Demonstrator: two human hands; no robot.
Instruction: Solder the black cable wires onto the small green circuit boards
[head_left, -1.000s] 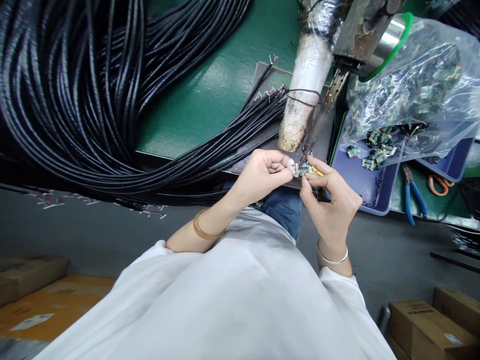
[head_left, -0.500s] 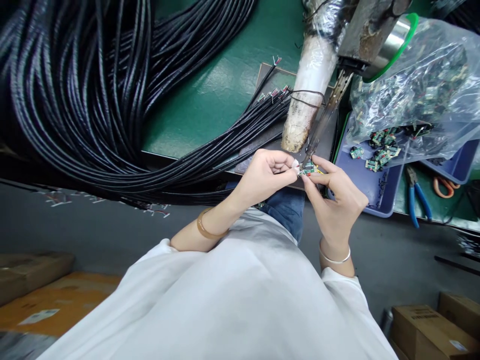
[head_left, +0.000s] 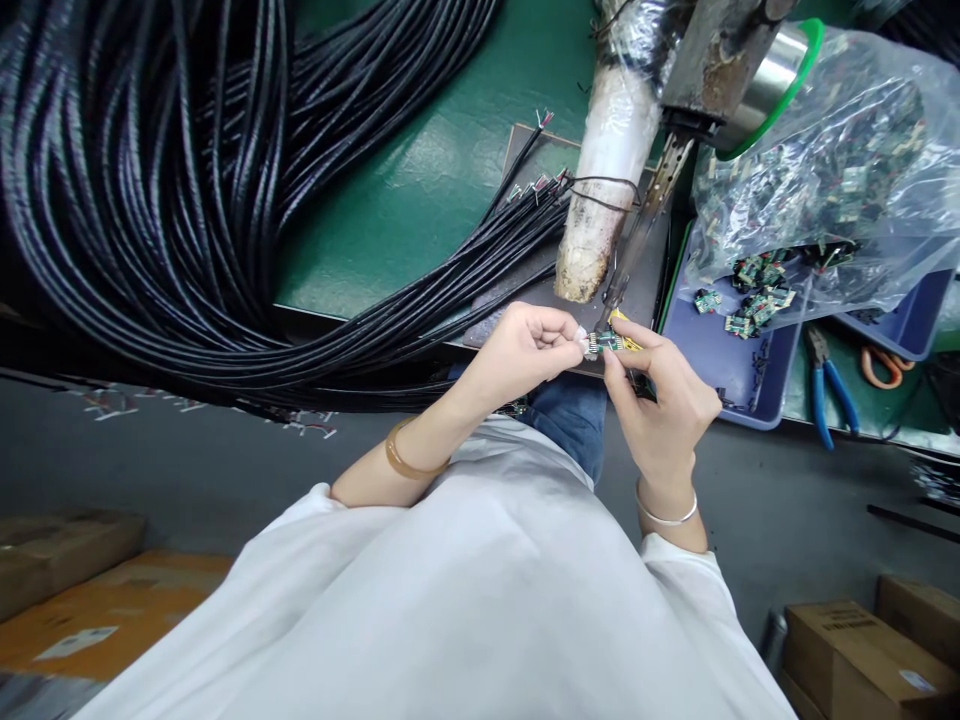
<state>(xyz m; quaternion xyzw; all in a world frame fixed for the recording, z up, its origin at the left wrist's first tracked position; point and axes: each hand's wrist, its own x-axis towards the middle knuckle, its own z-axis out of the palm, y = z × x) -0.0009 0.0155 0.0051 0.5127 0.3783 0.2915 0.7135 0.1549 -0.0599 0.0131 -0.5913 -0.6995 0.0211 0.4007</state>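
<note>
Beneath the tip of a soldering iron (head_left: 637,235), a small green circuit board (head_left: 606,342) is held between thumb and fingers of my right hand (head_left: 664,390). Something yellow shows behind the board by those fingers. At the board's left end my left hand (head_left: 529,345) is closed in a pinch, with a bit of white at its fingertips; what it grips there is too small to make out. The iron's tip is at or just above the board; whether it touches cannot be told. A white, scorched tube (head_left: 600,200) hangs just left of the iron.
A large bundle of black cables (head_left: 225,250) with stripped ends crosses the green table (head_left: 390,210). Blue trays (head_left: 757,370) hold more circuit boards (head_left: 757,295) under a plastic bag (head_left: 832,170). Blue-handled pliers (head_left: 829,390) and orange-handled scissors (head_left: 885,367) lie at right.
Both hands and the circuit board have shifted slightly left in view, as has the whole scene. The board now shows more plainly between the hands, and more of the yellow piece shows.
</note>
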